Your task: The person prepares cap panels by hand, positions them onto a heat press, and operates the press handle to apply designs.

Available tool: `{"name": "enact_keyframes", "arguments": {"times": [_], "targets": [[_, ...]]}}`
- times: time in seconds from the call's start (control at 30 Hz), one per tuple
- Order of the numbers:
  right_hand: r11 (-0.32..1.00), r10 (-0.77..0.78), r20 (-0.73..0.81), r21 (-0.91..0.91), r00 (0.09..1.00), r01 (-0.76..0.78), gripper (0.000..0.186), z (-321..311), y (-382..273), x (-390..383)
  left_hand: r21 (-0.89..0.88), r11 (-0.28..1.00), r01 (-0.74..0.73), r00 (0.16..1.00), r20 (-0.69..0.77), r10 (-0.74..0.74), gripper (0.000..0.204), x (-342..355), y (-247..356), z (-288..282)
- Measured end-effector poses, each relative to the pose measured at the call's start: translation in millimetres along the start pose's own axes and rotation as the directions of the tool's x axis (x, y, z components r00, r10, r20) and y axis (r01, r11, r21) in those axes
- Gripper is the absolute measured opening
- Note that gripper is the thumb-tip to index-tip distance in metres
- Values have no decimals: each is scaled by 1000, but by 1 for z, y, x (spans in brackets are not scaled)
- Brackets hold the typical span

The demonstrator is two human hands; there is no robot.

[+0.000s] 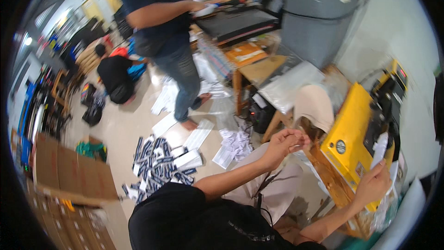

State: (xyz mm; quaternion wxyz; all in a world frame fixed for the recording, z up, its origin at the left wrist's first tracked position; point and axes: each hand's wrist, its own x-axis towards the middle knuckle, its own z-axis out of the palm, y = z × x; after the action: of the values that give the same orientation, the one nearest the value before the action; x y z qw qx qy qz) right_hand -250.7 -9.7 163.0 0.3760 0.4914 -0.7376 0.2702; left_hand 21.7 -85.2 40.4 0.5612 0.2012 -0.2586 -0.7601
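My left hand [287, 144] is raised in front of the yellow machine [344, 134], its fingers pinched together. Whatever may be between those fingertips is too small to make out. At the machine's right side, my right hand [375, 186] grips the lower end of a white strip [380, 150], which looks like paper or fabric tape. The strip stands up against the black parts of the machine. A beige cap [314, 107] lies just beyond my left hand.
The machine stands on a wooden table [319, 159]. On the floor to the left lie a heap of dark-and-white strips [159, 169] and crumpled paper [236, 141]. A person [159, 41] stands at a black flat press [238, 23]; another person [115, 74] crouches farther back. Cardboard boxes [71, 169] sit at the left.
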Motion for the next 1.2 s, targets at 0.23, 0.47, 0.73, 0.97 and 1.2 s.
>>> {"name": "enact_keyframes", "arguments": {"times": [0.23, 0.47, 0.73, 0.97, 1.2], "targets": [[995, -74, 376, 96, 924, 40, 55, -12, 27, 17, 718, 687, 113, 878, 252, -408, 22, -80, -24, -76], [970, -145, 288, 229, 947, 79, 62, -8, 32, 18, 985, 64, -160, 580, 146, -801, 40, -142, -75, -143], [985, -70, 255, 172, 964, 26, 55, -36, 10, 22, 970, -20, -241, 305, 56, -951, 35, -125, -125, -162], [986, -58, 233, 168, 971, 19, 51, -41, 8, 20, 975, -168, -146, -12, -171, -985, 37, -93, -155, -132], [982, -35, 228, 190, 973, -9, 53, -33, 8, 20, 975, -201, -90, -114, -211, -971, 38, -84, -156, -119]]}}
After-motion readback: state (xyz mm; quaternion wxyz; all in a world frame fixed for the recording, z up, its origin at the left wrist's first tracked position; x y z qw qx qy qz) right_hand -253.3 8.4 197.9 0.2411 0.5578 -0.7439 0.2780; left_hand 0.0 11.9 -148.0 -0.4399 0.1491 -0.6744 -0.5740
